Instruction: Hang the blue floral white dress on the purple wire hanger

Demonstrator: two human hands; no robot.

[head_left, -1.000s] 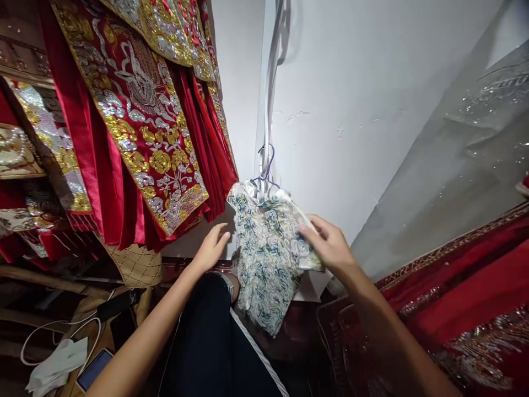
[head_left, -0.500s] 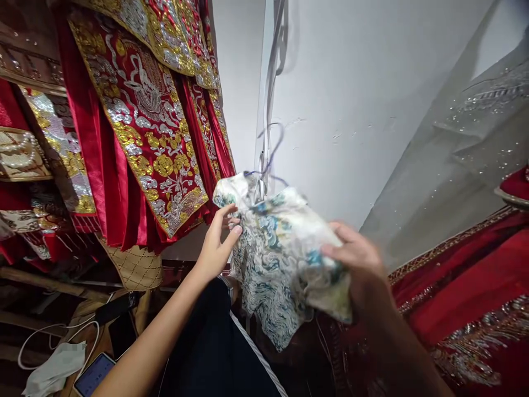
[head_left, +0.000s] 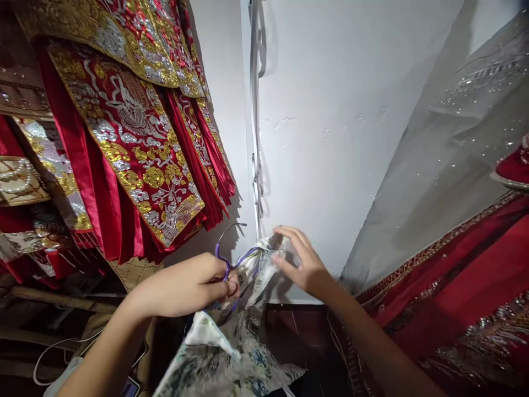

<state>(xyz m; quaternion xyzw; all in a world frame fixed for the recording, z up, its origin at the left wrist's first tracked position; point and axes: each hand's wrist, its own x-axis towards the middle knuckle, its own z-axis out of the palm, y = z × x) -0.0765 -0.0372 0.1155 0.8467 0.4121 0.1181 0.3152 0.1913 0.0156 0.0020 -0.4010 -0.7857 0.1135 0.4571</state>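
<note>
Two hands (head_left: 248, 275) — silky brocade garment (head_left: 231, 358), wire hanger (head_left: 231, 259)

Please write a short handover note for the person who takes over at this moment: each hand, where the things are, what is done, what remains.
Left hand: shut on the purple hanger, near its hook.
Right hand: open, fingers on the top of the floral garment.
Things: the hanger is off the white strip on the wall; the garment hangs from it, low between the arms. Red embroidered robes hang at the left.
Done: hanger and garment are down and in hand.
Left: the garment appears partly on the hanger; probably slip it off.
</note>
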